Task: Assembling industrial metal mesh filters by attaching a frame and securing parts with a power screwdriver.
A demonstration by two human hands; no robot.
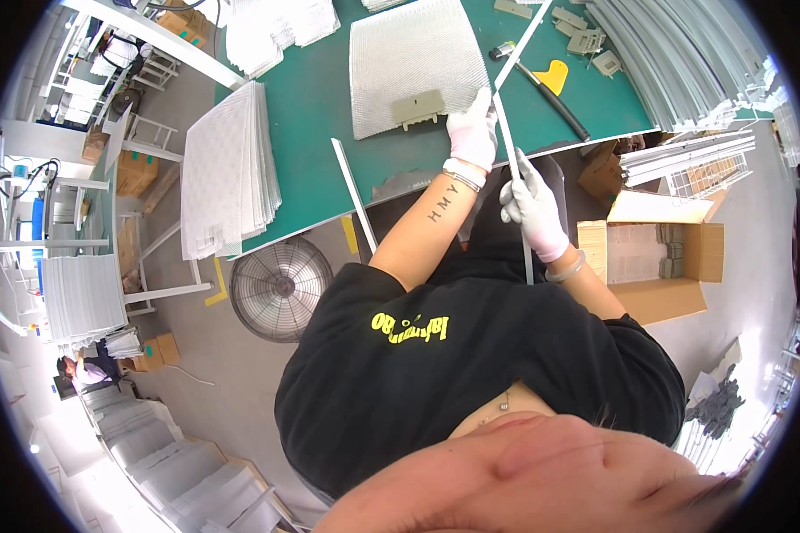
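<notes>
My left hand [473, 135], in a white glove, is closed at the bend where two lengths of a long thin white strip [509, 138] meet. Lower down, my right hand [536, 206], also gloved, wraps round the same strip, whose lower end runs down to my shirt. Whether the two lengths are joined is hidden by the left fingers. Just left of that hand lies a silvery mesh panel [413, 58], with a grey-beige plastic piece [418, 108] on its near edge.
On the green table [307, 169] are a mesh stack [231, 169], a hammer [556, 107], a yellow scraper [553, 76] and several plastic pieces [587, 41]. White strips [684, 62] are piled at right. A floor fan [282, 286] and an open carton [658, 298] stand below.
</notes>
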